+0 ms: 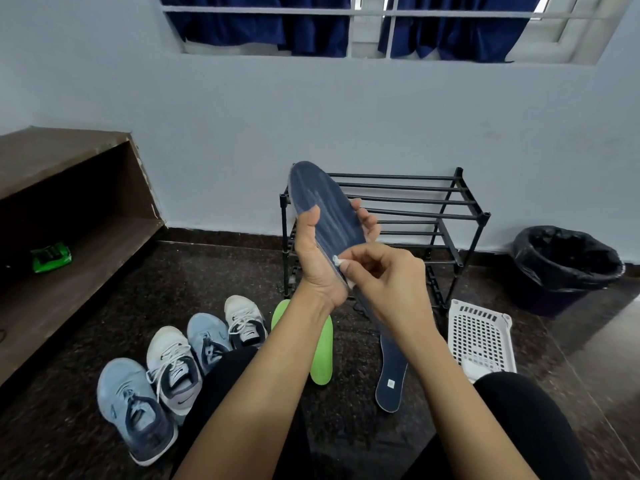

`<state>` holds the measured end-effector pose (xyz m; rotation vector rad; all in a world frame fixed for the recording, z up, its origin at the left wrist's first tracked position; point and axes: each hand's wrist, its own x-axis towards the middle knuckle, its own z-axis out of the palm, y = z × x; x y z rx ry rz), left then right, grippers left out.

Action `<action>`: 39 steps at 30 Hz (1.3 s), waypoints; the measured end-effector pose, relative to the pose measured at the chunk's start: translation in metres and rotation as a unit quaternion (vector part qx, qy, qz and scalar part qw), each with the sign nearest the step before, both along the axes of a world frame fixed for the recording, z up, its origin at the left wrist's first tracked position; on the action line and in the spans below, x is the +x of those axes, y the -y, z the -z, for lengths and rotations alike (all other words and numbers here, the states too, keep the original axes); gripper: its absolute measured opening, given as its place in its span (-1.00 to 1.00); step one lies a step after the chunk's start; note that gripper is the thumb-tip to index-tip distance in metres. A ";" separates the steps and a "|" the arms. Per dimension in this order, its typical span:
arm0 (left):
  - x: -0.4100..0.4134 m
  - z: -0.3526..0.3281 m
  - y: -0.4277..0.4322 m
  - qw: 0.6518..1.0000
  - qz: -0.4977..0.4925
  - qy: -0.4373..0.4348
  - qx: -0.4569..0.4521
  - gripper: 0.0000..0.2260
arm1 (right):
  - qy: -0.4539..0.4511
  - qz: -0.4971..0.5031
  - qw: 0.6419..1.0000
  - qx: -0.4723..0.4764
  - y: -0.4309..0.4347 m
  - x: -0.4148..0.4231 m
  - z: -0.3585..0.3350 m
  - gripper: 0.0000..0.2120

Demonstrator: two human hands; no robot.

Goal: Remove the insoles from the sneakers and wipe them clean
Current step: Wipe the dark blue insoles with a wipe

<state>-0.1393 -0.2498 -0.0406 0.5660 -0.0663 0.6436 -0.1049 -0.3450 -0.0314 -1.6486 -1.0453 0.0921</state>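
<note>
Navy-blue fabric covers the insole (329, 209) that my left hand (318, 258) holds up in front of me. Its long axis goes from the upper left to the lower right, and the toe end points up and away from me. The left hand grips it around the middle, thumb on the near face and fingers curled behind. My right hand (384, 282) pinches a small white wipe (337, 261) against the lower part of this insole.

On the floor (207, 271) lies a second navy insole (391, 368), with the heel end toward me. Beside it, to the left, lies a green insole (322, 355); my left arm crosses it, so I cannot tell if it is one or two.

I count four sneakers (173, 365) in a row at the left: two light blue and two white.

A white basket (479, 327) at the right has something white in it. The black bin (540, 299) has a black liner, and its inside is too dark to see. A green packet (51, 256) lies on the wooden shelf (86, 258).
</note>
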 end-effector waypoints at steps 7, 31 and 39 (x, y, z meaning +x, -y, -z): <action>0.003 0.001 0.009 1.000 -0.004 -0.023 0.020 -0.42 | -0.035 0.029 0.998 0.043 -0.004 0.000 0.004 -0.95; -0.001 0.002 -0.006 0.998 0.010 -0.065 0.005 -0.37 | -0.067 -0.047 0.996 0.023 0.001 -0.003 0.006 -0.89; 0.002 0.004 0.010 0.992 -0.011 -0.119 0.050 -0.51 | -0.007 0.064 0.994 0.083 -0.010 -0.002 0.010 -0.92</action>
